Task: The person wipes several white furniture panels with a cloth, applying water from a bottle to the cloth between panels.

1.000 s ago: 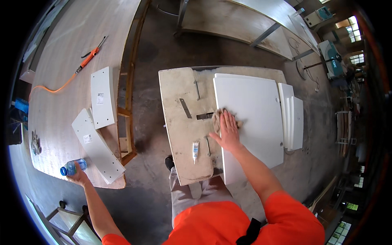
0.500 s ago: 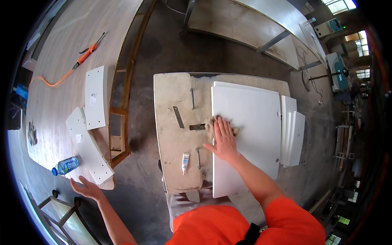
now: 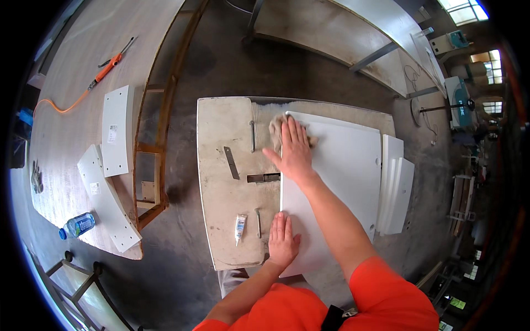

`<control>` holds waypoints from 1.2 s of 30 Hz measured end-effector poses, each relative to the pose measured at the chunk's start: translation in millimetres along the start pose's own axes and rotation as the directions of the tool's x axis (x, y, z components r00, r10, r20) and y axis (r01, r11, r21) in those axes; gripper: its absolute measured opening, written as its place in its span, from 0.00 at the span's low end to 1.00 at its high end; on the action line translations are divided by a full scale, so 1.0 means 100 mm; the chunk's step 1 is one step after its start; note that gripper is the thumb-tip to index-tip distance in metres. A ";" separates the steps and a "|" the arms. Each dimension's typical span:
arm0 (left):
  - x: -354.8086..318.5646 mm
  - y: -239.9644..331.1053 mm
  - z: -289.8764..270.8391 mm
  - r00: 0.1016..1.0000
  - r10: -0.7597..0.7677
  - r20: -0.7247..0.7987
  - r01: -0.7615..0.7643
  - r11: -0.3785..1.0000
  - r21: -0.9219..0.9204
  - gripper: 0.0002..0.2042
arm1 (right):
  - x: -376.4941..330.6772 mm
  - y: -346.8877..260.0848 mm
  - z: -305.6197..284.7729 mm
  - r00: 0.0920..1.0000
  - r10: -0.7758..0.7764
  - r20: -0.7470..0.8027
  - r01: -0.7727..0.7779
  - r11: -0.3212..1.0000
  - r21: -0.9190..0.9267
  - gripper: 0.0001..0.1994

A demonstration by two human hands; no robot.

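A white panel (image 3: 339, 176) lies flat on the worktable, its left long edge in front of me. At the panel's far left corner, my right hand (image 3: 296, 150) presses a crumpled beige rag (image 3: 276, 132) down with its palm and outstretched fingers. Part of the rag is hidden beneath the hand. Closer to my body, my left hand (image 3: 284, 239) rests flat on the panel's left edge, fingers extended and holding nothing. Beneath this panel, the edge of another white board shows along the far side.
The worn worktable (image 3: 226, 121) carries a flat metal strip (image 3: 231, 163), a small white tube (image 3: 240, 227) and two metal handles. White pieces (image 3: 393, 182) lie at its right. Left, a bench (image 3: 61, 149) holds white boards, a blue-capped bottle (image 3: 78, 225) and an orange air gun (image 3: 108, 71).
My right hand has slid the rag away from me to the panel's far left corner. My left hand has come from near the bench onto the panel's near left edge.
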State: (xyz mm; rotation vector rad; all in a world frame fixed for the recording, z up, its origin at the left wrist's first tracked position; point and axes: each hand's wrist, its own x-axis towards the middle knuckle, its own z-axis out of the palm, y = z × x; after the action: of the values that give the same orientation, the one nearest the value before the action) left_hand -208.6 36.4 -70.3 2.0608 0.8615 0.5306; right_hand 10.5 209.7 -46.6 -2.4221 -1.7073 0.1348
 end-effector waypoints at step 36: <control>0.05 0.02 -0.10 0.999 0.037 -0.034 -0.036 0.999 0.026 0.35 | 0.04 0.49 -0.11 0.986 0.129 -0.101 -0.124 0.991 0.053 0.47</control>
State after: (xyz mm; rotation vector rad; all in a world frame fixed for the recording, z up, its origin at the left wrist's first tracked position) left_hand -210.7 44.1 -62.5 2.0990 0.8564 0.5794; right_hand 59.2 196.9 -45.4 -2.4570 -1.4899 0.0626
